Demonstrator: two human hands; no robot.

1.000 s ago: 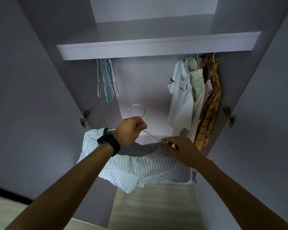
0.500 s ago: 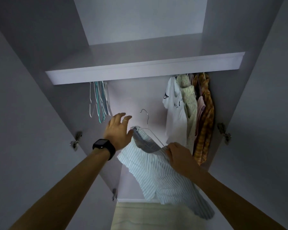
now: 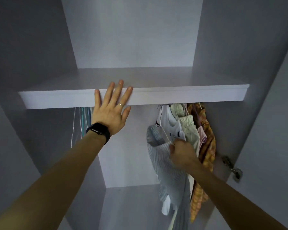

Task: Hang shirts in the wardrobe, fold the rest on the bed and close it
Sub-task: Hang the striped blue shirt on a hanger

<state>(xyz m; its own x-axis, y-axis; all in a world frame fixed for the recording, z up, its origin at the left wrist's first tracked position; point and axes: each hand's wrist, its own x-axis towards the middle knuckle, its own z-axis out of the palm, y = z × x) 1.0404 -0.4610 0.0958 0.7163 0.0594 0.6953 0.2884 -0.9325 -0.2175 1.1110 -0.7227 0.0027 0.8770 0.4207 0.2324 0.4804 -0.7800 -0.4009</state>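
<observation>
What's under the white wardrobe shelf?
Left: bare thin hangers. Right: white printed top, pale garment, orange checked shirt, plus the blue-striped shirt the right hand holds. The rail is hidden.

Striped shirt (image 3: pixel 166 163): pale blue-white stripes, draped on a thin white hanger (image 3: pixel 165 132), collar open, body hanging slack below the right hand (image 3: pixel 181 151). The right fingers pinch the hanger arm and the shirt shoulder together. The hook end rises above those fingers to the underside of the wardrobe shelf (image 3: pixel 189 95); its seat is hidden. Just right of the fingers hang a white shirt (image 3: pixel 170 123) and a yellow plaid shirt (image 3: pixel 208 146). The left hand (image 3: pixel 110 113) has straight fingers flat on the shelf edge, with bare hangers (image 3: pixel 83 123) below-left of them.
</observation>
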